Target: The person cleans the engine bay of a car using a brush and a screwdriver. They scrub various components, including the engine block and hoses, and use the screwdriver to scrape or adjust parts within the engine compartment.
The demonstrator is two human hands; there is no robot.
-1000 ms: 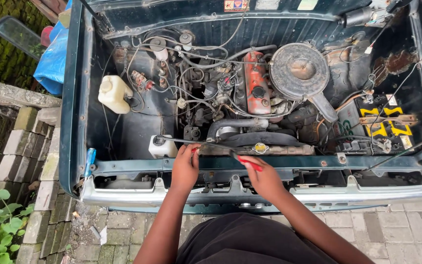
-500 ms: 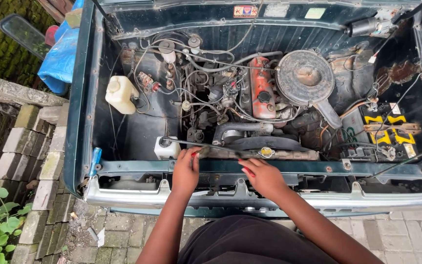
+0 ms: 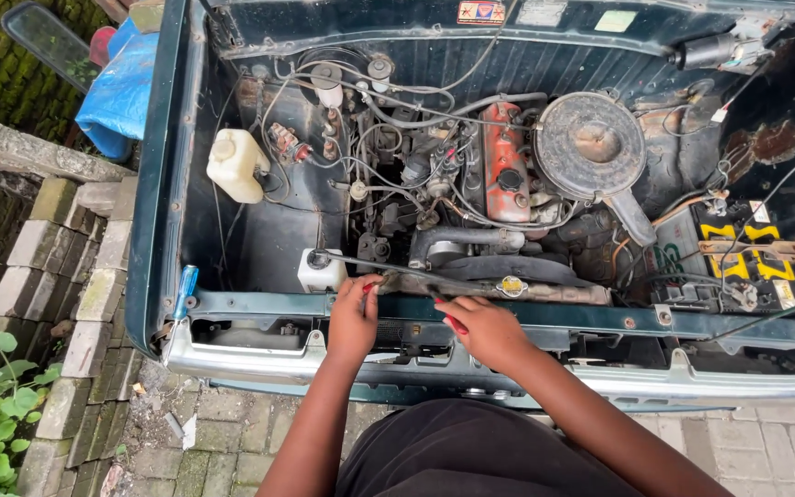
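My left hand (image 3: 353, 317) and right hand (image 3: 485, 331) are each closed on a red-handled tool (image 3: 453, 322) at the radiator's top edge (image 3: 489, 289), just beyond the front crossmember (image 3: 600, 317). If a handle slips, I judge my knuckles would strike that metal or the radiator cap (image 3: 511, 286). Against the earlier frame, both hands sit closer together, and the view has shifted.

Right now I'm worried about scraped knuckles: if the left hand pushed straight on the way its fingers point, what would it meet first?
The left hand points up into the bay, so it would likely meet the radiator top at its left end, where the dark rod crosses; the white reservoir sits just left. Depth is unclear.
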